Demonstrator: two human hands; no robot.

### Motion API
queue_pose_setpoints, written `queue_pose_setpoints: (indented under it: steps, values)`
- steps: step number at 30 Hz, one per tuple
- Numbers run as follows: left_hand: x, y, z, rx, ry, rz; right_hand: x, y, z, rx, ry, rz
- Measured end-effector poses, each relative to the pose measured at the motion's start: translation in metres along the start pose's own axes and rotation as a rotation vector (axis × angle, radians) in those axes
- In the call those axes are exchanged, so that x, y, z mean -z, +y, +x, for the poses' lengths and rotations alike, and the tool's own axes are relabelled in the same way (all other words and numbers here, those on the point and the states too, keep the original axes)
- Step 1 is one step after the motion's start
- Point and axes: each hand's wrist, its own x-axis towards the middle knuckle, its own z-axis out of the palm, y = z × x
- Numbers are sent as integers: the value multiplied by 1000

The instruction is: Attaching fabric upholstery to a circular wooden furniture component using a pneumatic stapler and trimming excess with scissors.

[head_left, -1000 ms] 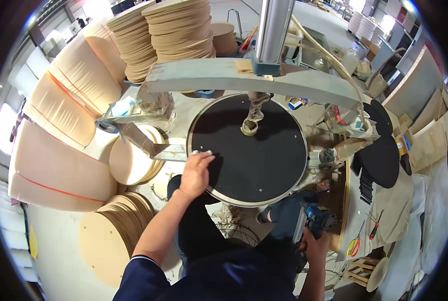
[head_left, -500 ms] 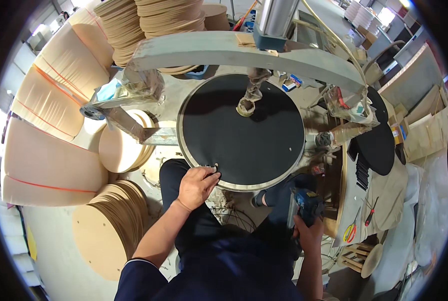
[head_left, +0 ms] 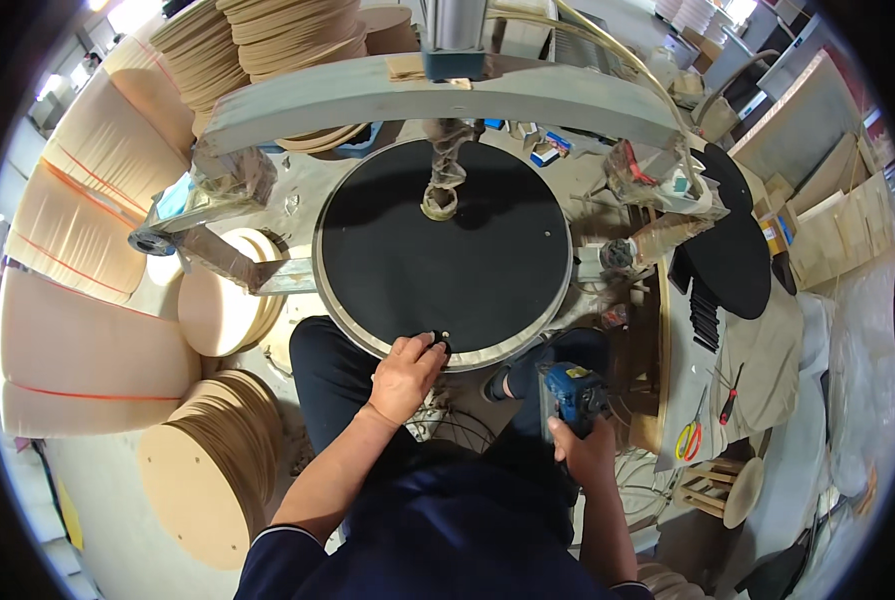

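A round panel with a black cover (head_left: 447, 270) and a pale rim lies before me, held under a metal press arm. At its near edge my left hand (head_left: 403, 378) is closed, fingertips bunched on a dark fold of the black cover. A small light speck shows beside those fingertips. My right hand (head_left: 585, 450) grips a blue staple gun (head_left: 573, 392), held over my right thigh and apart from the panel. The lower part of the gun is hidden by my fingers.
The curved metal frame (head_left: 367, 95) arches over the panel. Stacked wooden discs (head_left: 192, 490) stand to the left, beside large wrapped rolls (head_left: 87, 345). At right, a side bench holds scissors (head_left: 689, 440), a screwdriver (head_left: 729, 400), black strips (head_left: 704, 322) and black round pieces (head_left: 732, 260).
My view has shifted, so the frame and panel sit farther left. The staple gun has come up and closer to the panel with my right hand. My left hand stays at the panel's near edge.
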Motion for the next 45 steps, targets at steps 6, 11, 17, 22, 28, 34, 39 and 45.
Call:
queue_pose_setpoints:
  steps: [6, 11, 17, 22, 28, 34, 39, 45]
  values:
    - [5, 7, 14, -216, -149, 201, -3, -6, -4, -54, -35, -4]
    - [-1, 4, 24, -304, -27, 114, -2, 1, 0, -51, -63, -41]
    - [-5, 1, 23, -277, -56, 76, -4, 0, 4, -36, -109, -57]
    - [-9, -2, 16, -276, -20, 61, -8, -9, 5, -45, -162, -116]
    - [-10, -5, 15, -299, -9, 33, -20, -23, 7, 81, -174, -204]
    - [-15, -13, 13, -373, -36, 12, -26, -30, 11, -28, -222, -253]
    - [-17, -18, 10, -371, -42, 30, -37, -36, 15, 21, -269, -232]
    - [-16, -21, 9, -365, -38, 21, -59, -29, 28, 139, -258, -134]
